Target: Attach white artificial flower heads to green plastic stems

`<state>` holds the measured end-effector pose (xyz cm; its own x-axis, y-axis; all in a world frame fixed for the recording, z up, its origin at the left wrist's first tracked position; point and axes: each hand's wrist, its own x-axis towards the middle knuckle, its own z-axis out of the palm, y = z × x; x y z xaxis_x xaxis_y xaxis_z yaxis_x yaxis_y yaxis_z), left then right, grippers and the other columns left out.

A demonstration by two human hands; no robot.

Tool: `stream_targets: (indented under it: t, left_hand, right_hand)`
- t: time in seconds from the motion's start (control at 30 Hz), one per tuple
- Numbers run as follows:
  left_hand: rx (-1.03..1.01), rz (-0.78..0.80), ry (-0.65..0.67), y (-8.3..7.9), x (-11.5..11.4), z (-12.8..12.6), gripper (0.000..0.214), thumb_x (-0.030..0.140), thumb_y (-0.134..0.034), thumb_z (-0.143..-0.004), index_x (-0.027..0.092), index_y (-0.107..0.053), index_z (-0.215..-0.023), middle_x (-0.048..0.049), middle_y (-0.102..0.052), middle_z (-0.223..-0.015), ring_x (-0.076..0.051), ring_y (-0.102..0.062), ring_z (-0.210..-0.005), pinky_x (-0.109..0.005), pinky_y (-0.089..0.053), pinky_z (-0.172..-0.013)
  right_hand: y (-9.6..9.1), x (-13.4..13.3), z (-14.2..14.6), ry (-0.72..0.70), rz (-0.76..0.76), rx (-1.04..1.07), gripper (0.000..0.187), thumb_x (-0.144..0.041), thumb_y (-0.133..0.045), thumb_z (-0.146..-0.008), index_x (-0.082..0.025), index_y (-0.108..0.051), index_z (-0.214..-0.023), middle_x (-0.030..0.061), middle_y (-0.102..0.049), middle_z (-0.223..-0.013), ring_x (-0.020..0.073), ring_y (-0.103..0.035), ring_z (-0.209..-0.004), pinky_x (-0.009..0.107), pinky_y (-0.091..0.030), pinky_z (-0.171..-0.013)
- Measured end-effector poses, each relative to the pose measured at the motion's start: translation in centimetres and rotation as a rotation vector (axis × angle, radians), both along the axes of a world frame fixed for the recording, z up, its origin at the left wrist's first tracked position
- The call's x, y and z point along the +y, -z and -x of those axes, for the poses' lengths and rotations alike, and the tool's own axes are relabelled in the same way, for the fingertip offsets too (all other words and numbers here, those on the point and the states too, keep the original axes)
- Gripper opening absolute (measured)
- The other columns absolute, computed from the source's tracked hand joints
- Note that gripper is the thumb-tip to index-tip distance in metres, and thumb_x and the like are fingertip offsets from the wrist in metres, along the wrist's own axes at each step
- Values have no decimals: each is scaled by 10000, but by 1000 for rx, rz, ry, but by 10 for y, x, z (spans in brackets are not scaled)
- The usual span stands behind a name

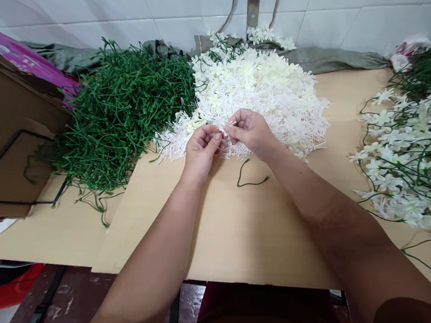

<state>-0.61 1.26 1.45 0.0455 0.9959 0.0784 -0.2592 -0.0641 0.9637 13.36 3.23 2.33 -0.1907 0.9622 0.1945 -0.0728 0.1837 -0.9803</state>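
My left hand and my right hand meet over the near edge of a heap of white plastic flower heads. Both hands have their fingers pinched together on a small white flower piece between them. A single loose green stem lies on the wooden table just below my right wrist. A big pile of green plastic stems sits to the left of the white heap.
Finished sprays of white flowers on green stems lie at the right. A brown cardboard box with a pink sheet stands at the left. Grey-green cloth runs along the white tiled wall.
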Motion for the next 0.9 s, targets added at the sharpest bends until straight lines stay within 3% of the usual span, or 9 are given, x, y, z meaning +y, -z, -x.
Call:
stream_targets:
  t: [0.17,0.33,0.5,0.6,0.7,0.8,0.9]
  left_hand:
    - [29,-11,-30,1,1,-1,268,241,-834,-642,190,-572,-658,44,-573,-569,-65,-502,-489,-198,-429,-496]
    - [-11,-27,26,2,0,2,274,308,-833,-649,182,-592,-681,32,-585,-570,-67,-508,-496,-198,-419,-496]
    - [-54,-1,17,2,0,5,312,344,-846,-604,183,-594,-696,36,-588,-595,-65,-527,-514,-193,-435,-517]
    - [-70,16,18,3,2,6,280,327,-814,-619,189,-580,-685,35,-584,-598,-72,-529,-526,-195,-436,-524]
    - [-34,-1,21,4,2,7,223,315,-751,-651,200,-562,-680,31,-582,-590,-82,-515,-531,-200,-412,-518]
    - [163,-115,66,3,-4,4,205,349,-653,-724,200,-531,-655,14,-582,-596,-97,-492,-534,-228,-399,-538]
    - [648,-312,162,-2,-18,-3,201,346,-613,-760,193,-548,-645,-6,-582,-619,-129,-504,-589,-267,-396,-586]
  right_hand:
    - [1,-2,3,-35,45,81,219,-139,-678,-771,-188,-466,-774,-72,-508,-586,49,-466,-491,218,-444,-536]
    - [1,-3,4,-55,45,100,207,-171,-692,-774,-181,-492,-827,-71,-510,-606,52,-482,-516,219,-454,-555]
    - [-2,-7,4,-142,98,154,345,-301,-800,-696,-177,-488,-776,-50,-555,-631,58,-520,-563,211,-456,-566]
    - [-5,-9,5,-175,117,105,365,-352,-809,-688,-170,-508,-786,-32,-580,-639,71,-535,-580,220,-457,-568]
    - [-10,-8,2,-154,35,-13,321,-305,-796,-709,-170,-506,-738,-35,-556,-602,71,-503,-548,224,-427,-539]
    - [-22,-6,-8,-98,-110,-145,243,-197,-760,-734,-166,-519,-719,-49,-500,-579,64,-462,-544,219,-390,-524]
    - [-38,-8,-23,-57,-189,-203,167,-142,-703,-771,-152,-538,-743,-41,-487,-619,61,-467,-587,215,-411,-558]
